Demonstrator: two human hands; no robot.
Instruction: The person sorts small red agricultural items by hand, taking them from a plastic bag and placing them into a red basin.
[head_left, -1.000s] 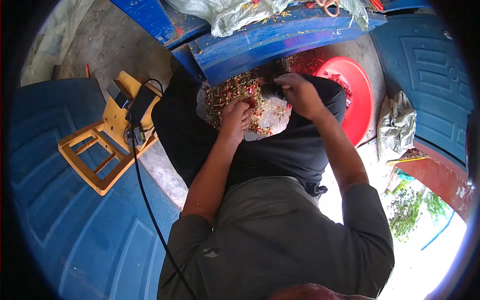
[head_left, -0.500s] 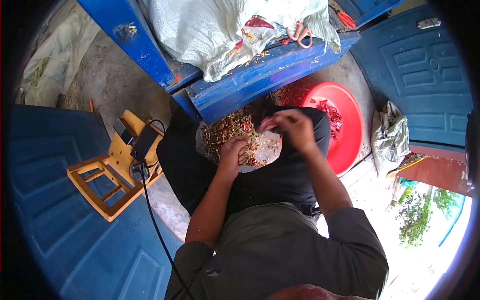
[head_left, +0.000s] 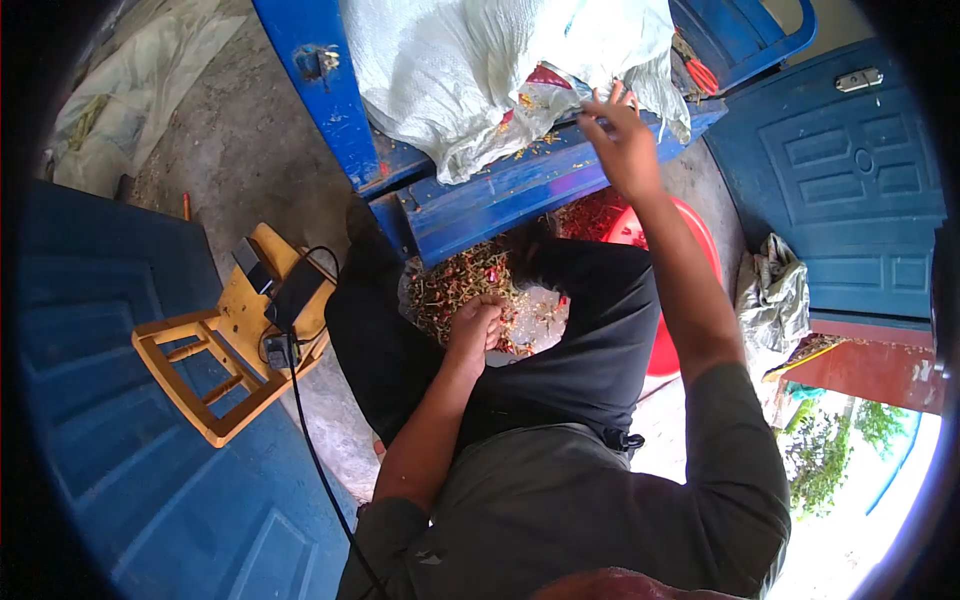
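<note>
My right hand [head_left: 622,155] reaches over the front edge of the blue bench, fingers apart and holding nothing that I can see. Just beyond its fingertips are the pinkish handles of a pair of scissors [head_left: 624,96], partly covered by the hand. Between my knees, my left hand [head_left: 477,325] is closed in a fist; whatever it may hold is hidden. Beneath and beside that fist lies a heap of dried chili stems and bits [head_left: 455,290] on a pale sheet.
A white woven sack [head_left: 430,85] lies on the blue bench [head_left: 560,190]. Red-handled scissors [head_left: 702,76] rest farther right. Behind my right forearm stands a red basin [head_left: 706,235]. A wooden chair [head_left: 235,350] holding black devices and a cable is at left.
My right hand has moved up and away from my lap to the scissors on the bench. The left fist stays over the heap. The view has shifted slightly.
</note>
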